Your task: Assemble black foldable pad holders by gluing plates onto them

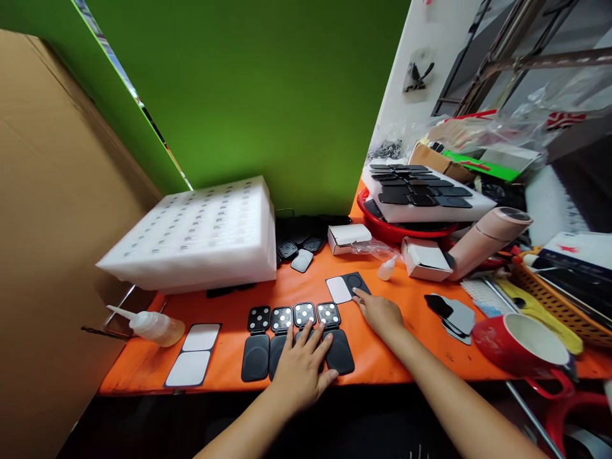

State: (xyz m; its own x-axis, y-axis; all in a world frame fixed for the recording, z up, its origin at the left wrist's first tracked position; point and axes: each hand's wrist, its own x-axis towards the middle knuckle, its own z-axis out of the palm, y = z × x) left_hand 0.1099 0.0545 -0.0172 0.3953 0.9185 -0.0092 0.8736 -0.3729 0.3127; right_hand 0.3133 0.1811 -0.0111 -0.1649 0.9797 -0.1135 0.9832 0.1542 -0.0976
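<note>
My left hand [303, 366] lies with its fingers spread over a row of black two-panel folding pads near the table's front edge. Each upper panel [259, 318] carries several white dots; the lower panels [255, 358] are plain black, and the middle ones are partly hidden by my hand. Farther right, my right hand [380, 313] has its thumb and index finger closed at the edge of a dark sheet [354, 281] with a ring mark. A white rounded square [339, 290] covers that sheet's left half. A similar dark sheet with two white panels [196, 352] lies left of the row.
A squeeze bottle [160, 327] lies at left, before a white foam block [205, 239]. Small white boxes [349, 238], a dropper bottle [386, 268] and a pink flask [490, 242] stand behind. At right are loose sheets [456, 317] and a red mug [500, 344] close to my right forearm.
</note>
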